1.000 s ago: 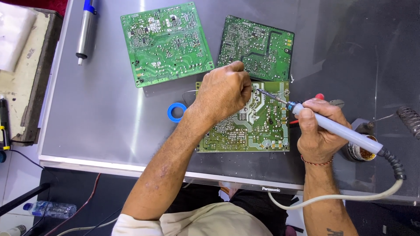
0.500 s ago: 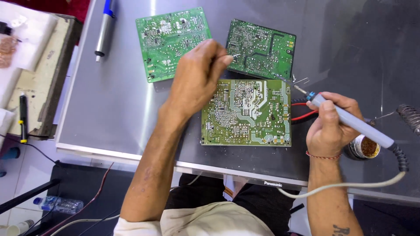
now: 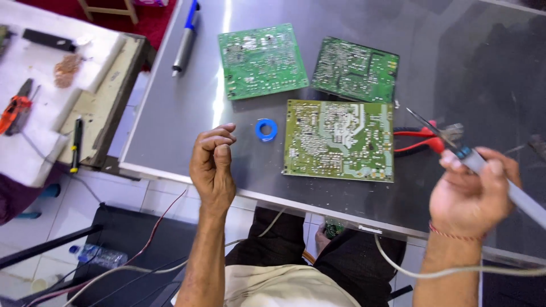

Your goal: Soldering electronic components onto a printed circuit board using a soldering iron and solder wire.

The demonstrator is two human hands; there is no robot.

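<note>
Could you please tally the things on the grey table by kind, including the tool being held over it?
Green circuit boards: 3 (upper left, upper right, nearest)
Blue solder spool: 1
Red-handled pliers: 1
Blue and grey pen-like tool: 1
Soldering iron, held in the right hand: 1
Total: 7
</note>
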